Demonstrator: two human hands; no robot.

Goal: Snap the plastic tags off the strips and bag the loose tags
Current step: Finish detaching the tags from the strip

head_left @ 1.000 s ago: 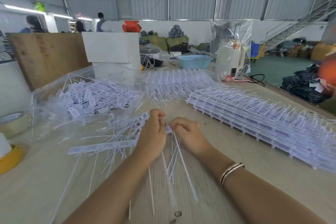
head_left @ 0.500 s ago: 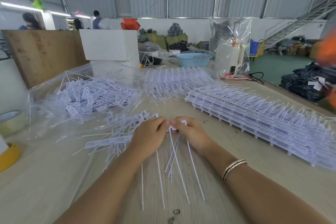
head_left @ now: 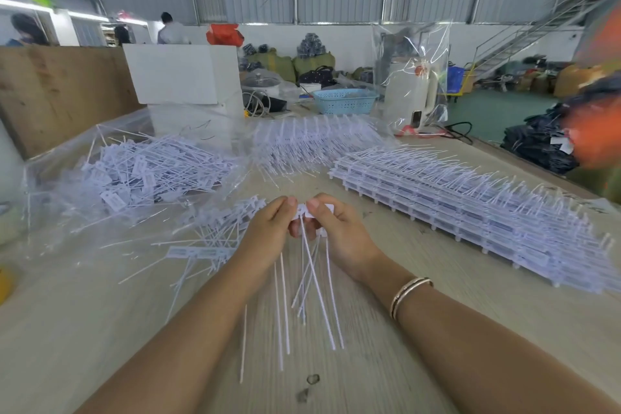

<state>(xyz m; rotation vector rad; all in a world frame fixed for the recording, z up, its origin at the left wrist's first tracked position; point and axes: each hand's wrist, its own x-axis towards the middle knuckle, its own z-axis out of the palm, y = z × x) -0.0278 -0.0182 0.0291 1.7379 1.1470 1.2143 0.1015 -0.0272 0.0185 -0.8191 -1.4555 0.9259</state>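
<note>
At the centre of the frame, the left hand (head_left: 268, 232) and right hand (head_left: 339, 232) pinch a strip of white tags (head_left: 311, 212) above the wooden table (head_left: 453, 306), long tails hanging toward the lower edge. The fingertips now sit closer together than a second ago. Loose tags fill the clear bag (head_left: 134, 171) at upper left; unbroken strips (head_left: 470, 212) stay stacked at right.

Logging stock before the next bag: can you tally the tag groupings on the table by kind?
Stacked block of uncut tag strips, right: 1
Fanned batch of strips, far centre: 1
Clear bag of loose tags, left: 1
Strip being snapped, pinched by left hand and right hand: 1
Total: 4 groupings; single tags are too many to count.
</note>
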